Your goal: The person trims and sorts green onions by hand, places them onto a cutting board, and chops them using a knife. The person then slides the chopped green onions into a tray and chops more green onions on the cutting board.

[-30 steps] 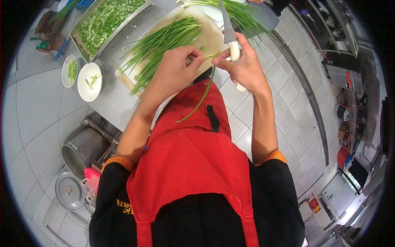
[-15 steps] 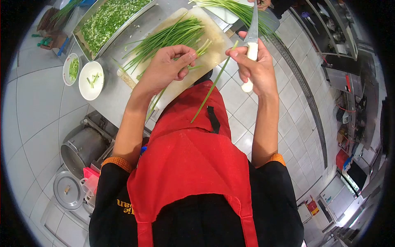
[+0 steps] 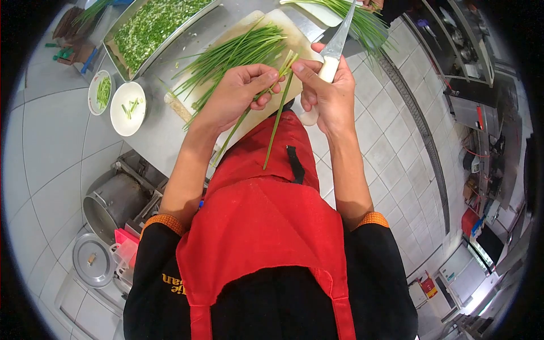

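Note:
My left hand (image 3: 243, 93) pinches a few green stalks (image 3: 233, 129) whose pale ends point up between my hands. My right hand (image 3: 328, 88) holds a white-handled knife (image 3: 336, 42), blade upward, in its fingers. Its thumb and forefinger are at the pale tips, beside one more long green stalk (image 3: 277, 124) that hangs down over the red apron. Behind my left hand, a bunch of green stalks (image 3: 243, 48) lies on the cutting board (image 3: 303, 48).
Left of the board are a tray of chopped greens (image 3: 153, 34), a white bowl (image 3: 128, 109) and a smaller bowl (image 3: 101, 92) with cut pieces. More stalks (image 3: 362, 25) and a co-worker's hand (image 3: 373, 4) are at the top. A metal pot (image 3: 116, 204) stands lower left.
My right hand moved out to the right, then came back left to the stalk ends in my left hand, bringing the knife and the single stalk along.

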`<state>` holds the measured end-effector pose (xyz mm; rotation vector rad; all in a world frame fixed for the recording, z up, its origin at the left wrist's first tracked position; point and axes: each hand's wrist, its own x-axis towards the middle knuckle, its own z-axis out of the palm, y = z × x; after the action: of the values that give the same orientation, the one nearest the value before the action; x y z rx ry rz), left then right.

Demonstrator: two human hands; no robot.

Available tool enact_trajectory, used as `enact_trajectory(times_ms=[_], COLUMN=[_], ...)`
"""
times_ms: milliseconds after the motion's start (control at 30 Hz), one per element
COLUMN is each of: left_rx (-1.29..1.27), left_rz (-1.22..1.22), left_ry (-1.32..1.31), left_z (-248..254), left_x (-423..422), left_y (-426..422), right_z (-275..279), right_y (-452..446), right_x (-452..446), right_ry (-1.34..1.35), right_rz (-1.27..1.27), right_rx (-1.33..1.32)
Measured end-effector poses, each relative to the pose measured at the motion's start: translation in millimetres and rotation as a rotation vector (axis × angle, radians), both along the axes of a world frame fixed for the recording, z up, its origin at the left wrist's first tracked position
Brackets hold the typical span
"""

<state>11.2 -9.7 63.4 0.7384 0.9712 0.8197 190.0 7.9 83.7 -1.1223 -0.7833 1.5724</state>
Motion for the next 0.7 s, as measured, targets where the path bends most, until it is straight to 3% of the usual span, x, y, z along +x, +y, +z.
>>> enact_trajectory(times_ms=[700], left_rx=[-0.047], left_rz=[0.047], left_ry=[-0.072], left_z=[-7], left_x=[-1], left_y=[6], right_z=[-4], right_y=[2], right_x=[-13], right_ry=[-0.216], right_rz=[-0.027], right_rx=[0.044])
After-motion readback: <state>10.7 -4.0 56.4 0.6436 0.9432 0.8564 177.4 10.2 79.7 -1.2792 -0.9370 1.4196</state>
